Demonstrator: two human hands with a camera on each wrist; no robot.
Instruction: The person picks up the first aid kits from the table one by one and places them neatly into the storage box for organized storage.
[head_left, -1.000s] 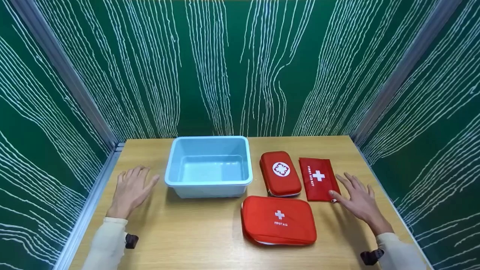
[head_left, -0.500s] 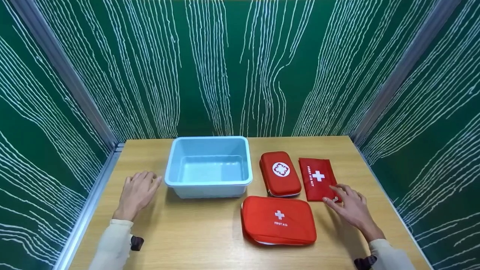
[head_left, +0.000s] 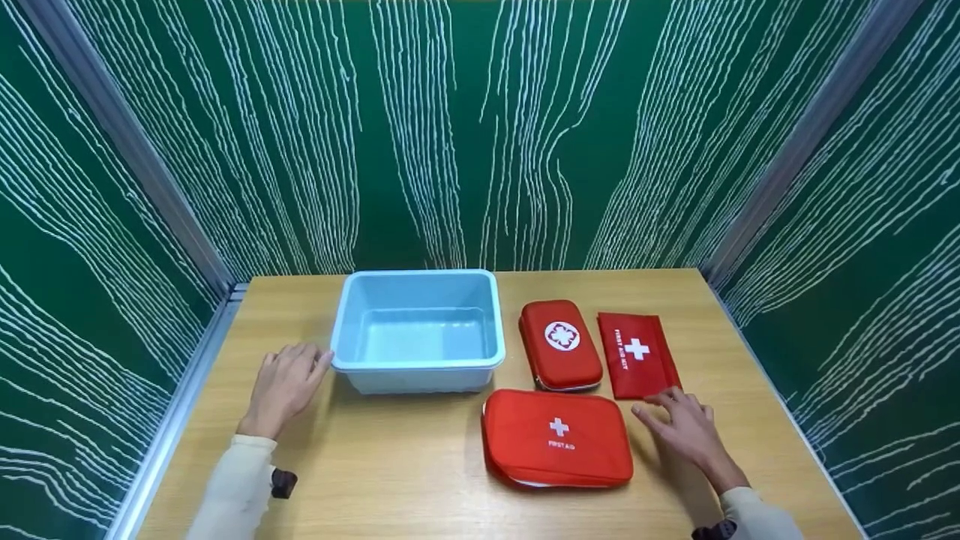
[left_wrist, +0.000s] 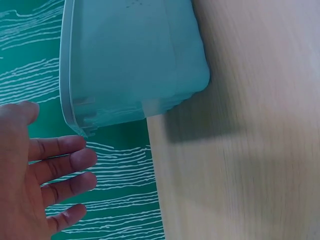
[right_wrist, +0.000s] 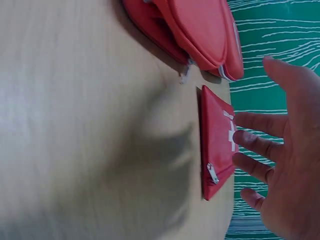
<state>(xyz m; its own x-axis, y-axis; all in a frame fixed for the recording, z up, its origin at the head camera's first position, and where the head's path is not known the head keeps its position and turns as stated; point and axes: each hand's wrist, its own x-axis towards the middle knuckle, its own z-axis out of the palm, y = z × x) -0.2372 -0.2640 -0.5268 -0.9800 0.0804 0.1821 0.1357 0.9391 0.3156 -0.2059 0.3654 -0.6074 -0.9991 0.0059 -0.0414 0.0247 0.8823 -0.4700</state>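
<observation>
The right hand's [head_left: 686, 431] fingers [right_wrist: 255, 142] were spread and straight, holding nothing, their tips at the near edge of the flat pouch [head_left: 637, 354], likely poised to take it. The left hand [head_left: 285, 386] lay open too, fingertips just beside the tub's [head_left: 417, 366] left rim, perhaps to steady it. The pouch lay flat on the bench [head_left: 390, 465], right of the hard case [head_left: 561, 345]; the big kit [head_left: 556, 439] sat nearer. Both forearms reached forward, palms down.

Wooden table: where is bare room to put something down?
The wooden table is bare along the near edge, between the left hand and the large red first-aid bag. It is crowded right of the pale blue plastic tub.
</observation>
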